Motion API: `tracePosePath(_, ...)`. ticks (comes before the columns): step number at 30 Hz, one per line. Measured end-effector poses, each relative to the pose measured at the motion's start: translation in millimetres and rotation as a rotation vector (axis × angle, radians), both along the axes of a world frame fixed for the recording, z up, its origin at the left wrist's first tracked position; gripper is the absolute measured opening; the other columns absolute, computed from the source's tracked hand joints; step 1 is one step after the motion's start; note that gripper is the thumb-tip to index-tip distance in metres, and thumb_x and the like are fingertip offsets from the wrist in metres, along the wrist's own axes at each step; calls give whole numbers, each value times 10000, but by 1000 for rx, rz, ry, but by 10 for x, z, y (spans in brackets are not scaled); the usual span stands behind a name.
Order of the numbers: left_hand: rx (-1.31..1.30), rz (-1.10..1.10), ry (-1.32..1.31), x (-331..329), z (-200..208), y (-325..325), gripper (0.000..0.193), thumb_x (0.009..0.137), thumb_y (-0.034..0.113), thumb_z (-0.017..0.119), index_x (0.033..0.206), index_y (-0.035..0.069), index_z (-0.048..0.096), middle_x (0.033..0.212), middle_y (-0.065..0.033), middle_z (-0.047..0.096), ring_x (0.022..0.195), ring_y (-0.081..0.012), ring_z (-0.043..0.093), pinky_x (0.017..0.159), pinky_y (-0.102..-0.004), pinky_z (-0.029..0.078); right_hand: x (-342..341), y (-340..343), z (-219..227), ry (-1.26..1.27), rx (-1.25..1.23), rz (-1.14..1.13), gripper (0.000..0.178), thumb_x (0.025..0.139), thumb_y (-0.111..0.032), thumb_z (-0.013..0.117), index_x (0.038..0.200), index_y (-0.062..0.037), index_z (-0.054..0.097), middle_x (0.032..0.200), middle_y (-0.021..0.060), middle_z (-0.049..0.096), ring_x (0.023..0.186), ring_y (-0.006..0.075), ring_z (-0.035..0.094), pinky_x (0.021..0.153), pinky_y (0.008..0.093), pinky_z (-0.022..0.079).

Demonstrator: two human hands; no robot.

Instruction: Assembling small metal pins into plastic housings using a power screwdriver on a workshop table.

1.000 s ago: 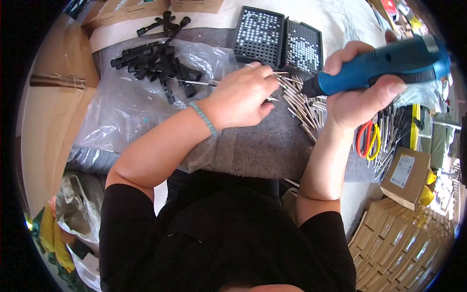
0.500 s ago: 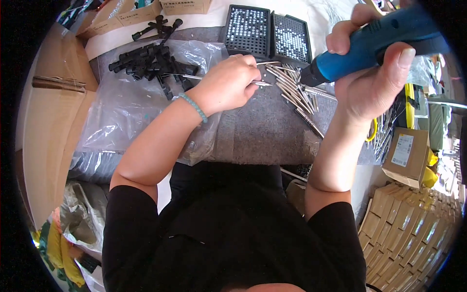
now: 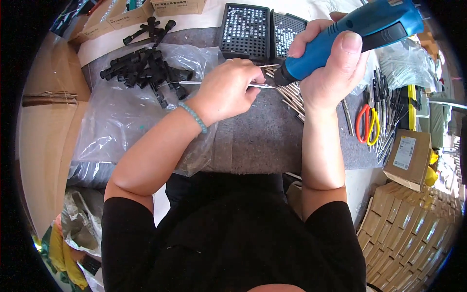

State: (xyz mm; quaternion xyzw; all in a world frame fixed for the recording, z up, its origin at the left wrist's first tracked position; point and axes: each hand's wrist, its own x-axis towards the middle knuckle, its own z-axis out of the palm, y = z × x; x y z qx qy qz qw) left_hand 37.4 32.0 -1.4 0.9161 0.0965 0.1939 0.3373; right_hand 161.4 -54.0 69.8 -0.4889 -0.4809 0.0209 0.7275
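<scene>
My left hand (image 3: 228, 90) is closed around a thin silver metal rod (image 3: 262, 85), which sticks out on both sides of the fist. In my right hand (image 3: 335, 80) is a blue handheld power tool (image 3: 360, 24) with a black nose, tilted down toward the left. Its nose is close to the rod's right end; whether they touch I cannot tell. Under the tool lies a pile of similar metal rods (image 3: 292, 100), partly hidden by my right hand. Two black trays of small silver pieces stand behind: the left tray (image 3: 243, 54) and the partly covered right tray (image 3: 292, 18).
Black tubular parts (image 3: 146, 68) are heaped on a clear plastic bag (image 3: 107, 117) at left. Scissors with red and yellow handles (image 3: 362, 124) lie at right beside dark rods (image 3: 386, 112). A cardboard box (image 3: 408, 155) stands past the table's right edge.
My right hand has brought the power tool left and slightly down, closer to the rod in my left hand. The scissors at right have come into view.
</scene>
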Motion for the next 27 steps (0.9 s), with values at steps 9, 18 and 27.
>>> tracePosePath(9,36,-15,-101,3,-21,0,141,697,26,691,806,24,601,795,-110,603,786,-298,593,718,-382,474,-9,24,-34,11,0,13,577,884,-516,523,1073,20,426,683,134,547,507,173,550,471,269,461)
tracePosePath(18,15,-19,-97,-3,-10,0,143,693,11,688,806,17,599,788,-114,602,771,-301,594,696,-378,477,-8,23,-69,2,1,8,594,880,-529,520,1084,20,422,705,135,551,512,171,551,470,270,462)
tracePosePath(27,30,-17,-97,-1,-9,1,146,700,27,689,813,20,597,794,-116,600,773,-308,590,699,-388,477,-13,21,-81,-13,-33,1,630,876,-547,517,1098,34,419,712,133,552,515,173,554,469,271,462)
